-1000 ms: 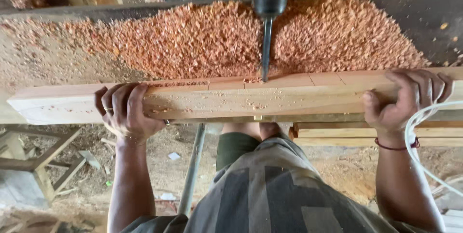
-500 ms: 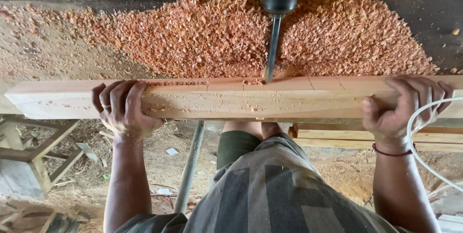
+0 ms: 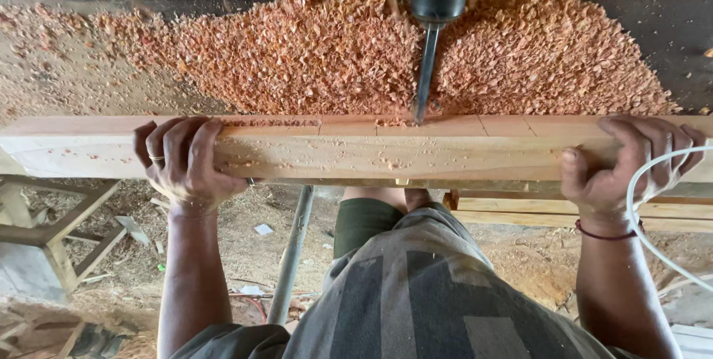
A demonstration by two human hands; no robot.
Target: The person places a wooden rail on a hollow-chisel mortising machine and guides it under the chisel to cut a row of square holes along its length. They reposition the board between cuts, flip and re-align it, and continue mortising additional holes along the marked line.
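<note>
While both hands clamp the plank (image 3: 386,152), left grip (image 3: 186,162) wrapped tight, right grip (image 3: 627,162) likewise, drill bit (image 3: 425,77) touching it

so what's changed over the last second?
Little. The plank sits slightly lower in view, and the drill bit still meets its far edge at the same marked spot. Left hand and right hand keep their grip; the shavings pile is unchanged.

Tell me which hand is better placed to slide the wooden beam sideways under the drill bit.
Probably the left hand: its grip wraps the wooden beam closer to the drill bit. The right hand holds it farther out, beside a white cable that might get in its way.
</note>
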